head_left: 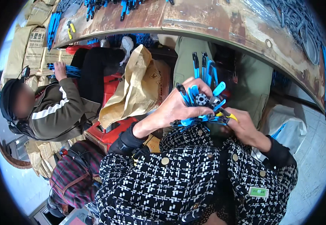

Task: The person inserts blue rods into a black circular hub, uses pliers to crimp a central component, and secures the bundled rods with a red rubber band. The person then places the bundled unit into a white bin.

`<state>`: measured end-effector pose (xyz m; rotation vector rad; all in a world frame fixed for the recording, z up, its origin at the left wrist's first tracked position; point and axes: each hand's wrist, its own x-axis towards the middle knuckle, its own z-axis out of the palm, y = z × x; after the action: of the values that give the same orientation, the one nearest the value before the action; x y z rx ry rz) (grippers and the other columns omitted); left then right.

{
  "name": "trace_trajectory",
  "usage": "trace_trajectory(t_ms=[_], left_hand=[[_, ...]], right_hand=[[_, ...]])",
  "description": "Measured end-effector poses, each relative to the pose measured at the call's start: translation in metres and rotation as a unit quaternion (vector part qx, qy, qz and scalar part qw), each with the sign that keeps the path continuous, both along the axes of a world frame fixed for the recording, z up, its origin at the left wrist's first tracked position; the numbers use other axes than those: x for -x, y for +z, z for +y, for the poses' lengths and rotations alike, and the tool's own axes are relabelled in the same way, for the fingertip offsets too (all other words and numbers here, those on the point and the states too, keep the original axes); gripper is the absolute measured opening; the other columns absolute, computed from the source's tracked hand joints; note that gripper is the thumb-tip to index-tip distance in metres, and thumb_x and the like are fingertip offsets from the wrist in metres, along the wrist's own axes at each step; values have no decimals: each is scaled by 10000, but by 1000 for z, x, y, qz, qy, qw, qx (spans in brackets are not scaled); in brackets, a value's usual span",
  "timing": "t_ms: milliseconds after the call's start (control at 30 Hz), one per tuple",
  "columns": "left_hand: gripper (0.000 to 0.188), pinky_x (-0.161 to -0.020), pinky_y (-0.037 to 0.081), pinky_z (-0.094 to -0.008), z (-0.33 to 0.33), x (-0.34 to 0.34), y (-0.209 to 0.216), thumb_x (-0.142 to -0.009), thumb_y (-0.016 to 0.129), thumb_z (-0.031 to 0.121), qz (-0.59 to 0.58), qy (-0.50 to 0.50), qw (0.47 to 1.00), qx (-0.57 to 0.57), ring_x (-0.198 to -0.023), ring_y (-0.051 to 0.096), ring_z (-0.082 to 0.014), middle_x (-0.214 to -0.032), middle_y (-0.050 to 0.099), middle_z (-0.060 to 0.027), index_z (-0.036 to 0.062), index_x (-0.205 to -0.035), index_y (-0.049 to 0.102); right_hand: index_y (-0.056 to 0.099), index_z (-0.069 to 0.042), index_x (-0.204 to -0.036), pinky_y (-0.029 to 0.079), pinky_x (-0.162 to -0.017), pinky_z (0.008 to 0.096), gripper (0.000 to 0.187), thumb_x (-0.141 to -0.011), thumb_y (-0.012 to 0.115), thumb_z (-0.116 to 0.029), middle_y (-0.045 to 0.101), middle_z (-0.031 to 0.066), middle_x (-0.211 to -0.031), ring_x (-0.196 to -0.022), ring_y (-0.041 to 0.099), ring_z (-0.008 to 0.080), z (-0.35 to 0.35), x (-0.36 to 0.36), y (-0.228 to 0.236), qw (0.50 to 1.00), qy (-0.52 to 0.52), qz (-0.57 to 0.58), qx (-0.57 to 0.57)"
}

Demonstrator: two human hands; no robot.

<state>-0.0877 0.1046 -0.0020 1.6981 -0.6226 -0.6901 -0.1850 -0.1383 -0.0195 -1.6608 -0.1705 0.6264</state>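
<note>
Two hands in head view: left hand [187, 103] has its grip wrapped round a bundle of blue-and-black pieces [202, 99], right hand [242, 125] has its grip closed on a yellow-handled tool [229, 114] right by the bundle's lower right side, all in the air off the near edge of the counter [208, 17]. Pieces look like light, stiffish plastic, probably slippery against each other; best held snugly round the middle, ends free.
</note>
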Motion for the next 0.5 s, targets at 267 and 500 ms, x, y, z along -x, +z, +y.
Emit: trace_trajectory(t_ms=[267, 500], left_hand=[[427, -862, 460, -350, -9, 4, 14, -706, 829, 80, -54, -112, 992, 14, -963, 573, -214, -1047, 641, -43, 58, -1095, 653], [342, -859, 440, -346, -9, 11, 20, -769, 798, 98, -66, -17, 998, -5, -956, 556, -218, -1003, 649, -46, 62, -1086, 674]], right_hand=[[440, 10, -1167, 477, -455, 294, 526, -793, 777, -143, 600, 70, -637, -507, 633, 164, -33, -9, 60, 868, 111, 464, -139], [553, 5, -1106, 498, -710, 428, 377, -795, 692, -157, 601, 185, -842, -803, 625, 354, -31, -10, 59, 924, 55, -237, 296]])
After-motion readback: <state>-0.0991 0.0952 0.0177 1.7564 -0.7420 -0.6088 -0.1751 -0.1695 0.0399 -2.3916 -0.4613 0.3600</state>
